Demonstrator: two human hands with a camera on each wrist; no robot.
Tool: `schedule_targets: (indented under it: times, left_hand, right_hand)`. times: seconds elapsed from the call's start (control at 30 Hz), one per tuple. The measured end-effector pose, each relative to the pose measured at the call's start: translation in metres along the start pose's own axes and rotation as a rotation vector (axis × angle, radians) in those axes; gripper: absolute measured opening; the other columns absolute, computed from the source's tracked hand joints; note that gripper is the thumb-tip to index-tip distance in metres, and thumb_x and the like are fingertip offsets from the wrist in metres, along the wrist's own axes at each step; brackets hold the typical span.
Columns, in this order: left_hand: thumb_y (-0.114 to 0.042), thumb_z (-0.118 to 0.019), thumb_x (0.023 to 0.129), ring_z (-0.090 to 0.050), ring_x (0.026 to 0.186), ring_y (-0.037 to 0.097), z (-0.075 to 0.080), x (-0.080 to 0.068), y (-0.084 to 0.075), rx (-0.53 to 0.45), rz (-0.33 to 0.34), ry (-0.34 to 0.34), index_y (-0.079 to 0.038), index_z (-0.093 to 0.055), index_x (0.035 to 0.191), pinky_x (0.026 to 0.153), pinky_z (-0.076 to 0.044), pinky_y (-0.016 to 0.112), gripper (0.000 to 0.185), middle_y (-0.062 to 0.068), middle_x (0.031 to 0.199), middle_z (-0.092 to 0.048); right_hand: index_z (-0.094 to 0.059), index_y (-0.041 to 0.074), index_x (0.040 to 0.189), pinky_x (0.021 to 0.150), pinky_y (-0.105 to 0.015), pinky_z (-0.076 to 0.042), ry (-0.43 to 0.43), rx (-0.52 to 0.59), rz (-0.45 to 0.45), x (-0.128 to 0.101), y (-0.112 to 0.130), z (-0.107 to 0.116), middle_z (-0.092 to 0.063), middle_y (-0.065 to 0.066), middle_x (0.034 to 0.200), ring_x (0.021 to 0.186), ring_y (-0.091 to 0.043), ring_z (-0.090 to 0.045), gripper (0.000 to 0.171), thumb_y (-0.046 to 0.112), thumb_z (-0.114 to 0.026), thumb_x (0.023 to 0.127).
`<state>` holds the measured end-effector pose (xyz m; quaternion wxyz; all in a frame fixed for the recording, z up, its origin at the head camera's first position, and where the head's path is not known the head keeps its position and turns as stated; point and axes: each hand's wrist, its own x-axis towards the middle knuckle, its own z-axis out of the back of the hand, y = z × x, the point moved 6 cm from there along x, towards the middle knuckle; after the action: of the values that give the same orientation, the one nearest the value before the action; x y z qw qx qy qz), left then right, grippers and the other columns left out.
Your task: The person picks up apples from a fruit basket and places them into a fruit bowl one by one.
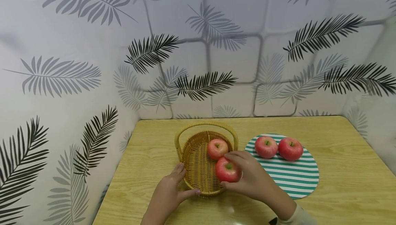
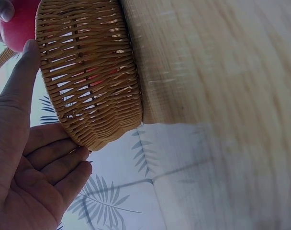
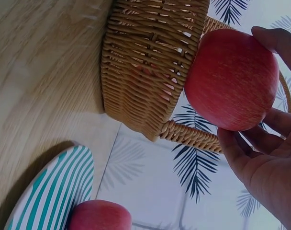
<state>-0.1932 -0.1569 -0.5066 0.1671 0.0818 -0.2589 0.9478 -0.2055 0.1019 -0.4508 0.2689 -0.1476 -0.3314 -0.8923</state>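
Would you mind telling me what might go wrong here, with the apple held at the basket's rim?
1. The right hand holds the apple right at the rim of the basket; released there, it might roll onto the table.
2. Another apple already lies inside; a drop could knock against it.
3. The left hand only touches the basket's side with straight fingers, so a push could slide or tip it.

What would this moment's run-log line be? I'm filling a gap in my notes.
right hand: holds apple at basket rim | left hand: touches basket | basket: one apple inside | striped mat: two apples
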Motion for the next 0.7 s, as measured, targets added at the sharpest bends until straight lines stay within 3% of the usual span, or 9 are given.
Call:
schedule_targets:
  times: [0.47, 0.7]
  left_hand:
    - [-0.061, -0.085, 0.078, -0.060, 0.139, 0.038, 0.008, 0.000, -0.008, -0.029, 0.003, 0.005, 0.008, -0.068, 0.135, 0.107, -0.056, 0.049, 0.091, 0.027, 0.147, -0.059]
    - [-0.062, -0.084, 0.078, -0.059, 0.141, 0.039, 0.012, 0.000, -0.012, -0.047, 0.016, 0.014, 0.009, -0.066, 0.136, 0.109, -0.055, 0.051, 0.094, 0.027, 0.148, -0.059]
  right_hand:
    - [-0.075, 0.008, 0.127, 0.099, -0.047, -0.061, -0.055, -0.004, 0.031, -0.009, -0.010, 0.017, -0.073, -0.002, 0.128, 0.120, -0.023, -0.067, 0.072, 0.033, -0.102, 0.065]
    - [-0.076, 0.009, 0.127, 0.100, -0.030, -0.057, -0.080, -0.008, 0.039, -0.014, -0.015, 0.022, -0.073, 0.001, 0.127, 0.119, -0.018, -0.065, 0.074, 0.033, -0.104, 0.063]
